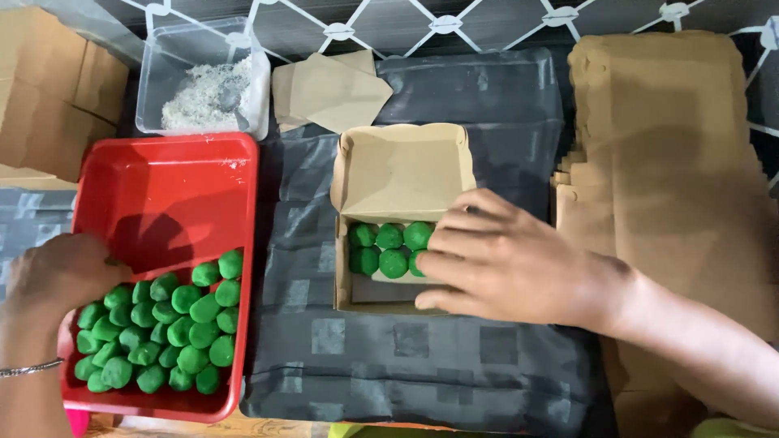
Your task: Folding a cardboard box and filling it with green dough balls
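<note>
Left hand (61, 272) curled over green balls (162, 328) in red tray (174, 174), grasp unclear; right hand (503, 259) open, fingertips on balls in box (402, 166).

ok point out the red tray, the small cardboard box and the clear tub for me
red tray (174, 174): head view, on the bare red floor of the tray
small cardboard box (402, 166): head view, on the inside of its open lid
clear tub (154, 57): head view, on its left wall

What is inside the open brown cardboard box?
Six round green balls show inside the brown cardboard box; the right hand covers its right part, hiding any others.
</note>
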